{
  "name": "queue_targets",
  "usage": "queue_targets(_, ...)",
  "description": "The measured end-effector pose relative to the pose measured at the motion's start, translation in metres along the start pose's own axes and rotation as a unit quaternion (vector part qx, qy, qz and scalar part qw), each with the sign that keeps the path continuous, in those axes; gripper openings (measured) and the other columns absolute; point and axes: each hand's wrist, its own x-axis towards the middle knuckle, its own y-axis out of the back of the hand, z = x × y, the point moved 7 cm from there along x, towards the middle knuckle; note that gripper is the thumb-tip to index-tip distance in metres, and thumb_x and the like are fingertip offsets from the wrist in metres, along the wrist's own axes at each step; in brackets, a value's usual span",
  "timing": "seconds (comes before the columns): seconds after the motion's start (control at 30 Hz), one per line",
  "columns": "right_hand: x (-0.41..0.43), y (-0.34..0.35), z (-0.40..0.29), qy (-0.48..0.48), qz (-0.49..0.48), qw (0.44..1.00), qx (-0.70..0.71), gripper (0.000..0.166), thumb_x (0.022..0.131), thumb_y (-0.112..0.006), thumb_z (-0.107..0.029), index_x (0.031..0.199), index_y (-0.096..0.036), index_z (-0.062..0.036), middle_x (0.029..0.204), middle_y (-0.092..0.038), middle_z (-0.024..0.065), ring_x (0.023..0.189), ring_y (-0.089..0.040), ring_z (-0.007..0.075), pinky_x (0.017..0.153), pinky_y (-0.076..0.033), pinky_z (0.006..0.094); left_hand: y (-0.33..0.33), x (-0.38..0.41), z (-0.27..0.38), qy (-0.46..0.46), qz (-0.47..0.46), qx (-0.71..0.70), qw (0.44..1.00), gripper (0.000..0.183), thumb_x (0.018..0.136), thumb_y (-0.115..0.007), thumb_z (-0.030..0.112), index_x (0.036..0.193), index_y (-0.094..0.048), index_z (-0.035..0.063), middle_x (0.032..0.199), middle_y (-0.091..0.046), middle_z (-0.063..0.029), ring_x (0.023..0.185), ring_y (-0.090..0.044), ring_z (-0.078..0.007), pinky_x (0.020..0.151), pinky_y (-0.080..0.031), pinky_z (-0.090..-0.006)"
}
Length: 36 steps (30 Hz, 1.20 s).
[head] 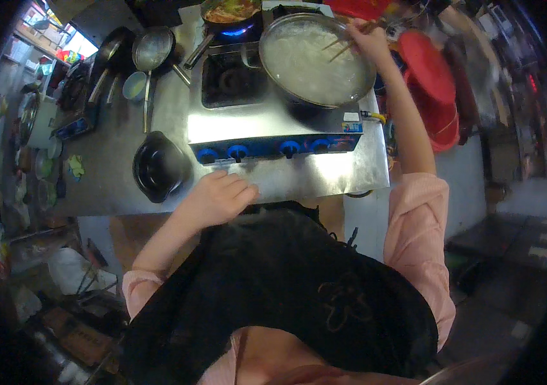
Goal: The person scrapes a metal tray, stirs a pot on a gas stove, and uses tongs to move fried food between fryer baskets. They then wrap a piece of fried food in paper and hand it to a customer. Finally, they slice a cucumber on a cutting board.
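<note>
My right hand [370, 41] grips a pair of wooden chopsticks [342, 52], their tips in a wide metal pot [269, 72]. Cloudy whitish liquid [309, 65] fills the pot, with pale strands or foam near the chopsticks. The pot sits on the right side of a steel gas stove [264, 118] with blue-ringed knobs. My left hand [227, 195] rests with curled fingers at the front edge of the steel counter [110, 187], below the knobs. I see nothing in it, though its palm is hidden. Left of it stands a black bowl [158, 166].
A pan of reddish food [231, 10] sits over a blue flame at the back burner, its handle [199, 50] pointing forward. A long-handled strainer [153, 50], a small bowl [135, 85] and dark pans lie left of the stove. At right is a red bucket with a lid [427, 67].
</note>
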Motion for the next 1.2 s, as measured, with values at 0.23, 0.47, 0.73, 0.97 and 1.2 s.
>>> queue_targets(0.23, -0.046, -0.091, -0.066, 0.129, -0.171, 0.976, -0.037, 0.022, 0.083, -0.051, -0.024, 0.072, -0.051, -0.0058, 0.056, -0.048, -0.0001, 0.045, -0.046, 0.0071, 0.041, -0.037, 0.0216, -0.018, -0.021, 0.002, 0.078, 0.047, -0.055, 0.994, 0.013, 0.065, -0.064, 0.011, 0.069, -0.053, 0.0066, 0.054, -0.045, -0.0036, 0.048, -0.046, -0.0183, 0.044, -0.038, -0.0287)
queue_targets(0.47, -0.035, -0.060, -0.032, 0.020, -0.107, 0.991, 0.073, 0.020, 0.081, -0.053, -0.023, 0.073, -0.053, -0.0042, 0.054, -0.049, 0.0003, 0.045, -0.046, 0.0090, 0.041, -0.036, 0.0235, -0.015, -0.020, 0.008, 0.094, 0.068, -0.042, 0.992, 0.012, 0.066, -0.063, 0.011, 0.066, -0.051, 0.0074, 0.054, -0.045, -0.0029, 0.048, -0.047, -0.0173, 0.044, -0.037, -0.0276)
queue_targets(0.73, -0.031, -0.043, -0.026, -0.037, -0.135, 0.962, 0.233, 0.023, 0.081, -0.052, -0.025, 0.072, -0.053, -0.0040, 0.057, -0.050, 0.0013, 0.045, -0.048, 0.0089, 0.039, -0.037, 0.0198, -0.017, -0.032, 0.010, 0.128, 0.112, -0.060, 0.984, 0.012, 0.066, -0.064, 0.011, 0.069, -0.053, 0.0060, 0.054, -0.046, -0.0047, 0.047, -0.048, -0.0198, 0.043, -0.038, -0.0297)
queue_targets(0.97, -0.031, -0.055, -0.032, 0.058, -0.120, 0.990, 0.035, 0.022, 0.079, -0.055, -0.023, 0.077, -0.055, -0.0017, 0.057, -0.052, 0.0034, 0.051, -0.048, 0.0128, 0.048, -0.040, 0.0280, -0.022, -0.038, 0.016, 0.147, 0.103, -0.042, 0.983, 0.012, 0.066, -0.063, 0.011, 0.065, -0.051, 0.0071, 0.056, -0.046, -0.0037, 0.050, -0.049, -0.0181, 0.046, -0.039, -0.0279)
queue_targets(1.2, -0.024, -0.016, -0.026, 0.018, -0.069, 0.997, -0.010, 0.022, 0.080, -0.052, -0.023, 0.072, -0.053, -0.0023, 0.054, -0.050, 0.0033, 0.049, -0.051, 0.0129, 0.044, -0.039, 0.0272, -0.024, -0.042, 0.019, 0.161, 0.122, -0.060, 0.978, 0.011, 0.066, -0.063, 0.009, 0.067, -0.053, 0.0062, 0.055, -0.047, -0.0051, 0.049, -0.049, -0.0199, 0.045, -0.040, -0.0294)
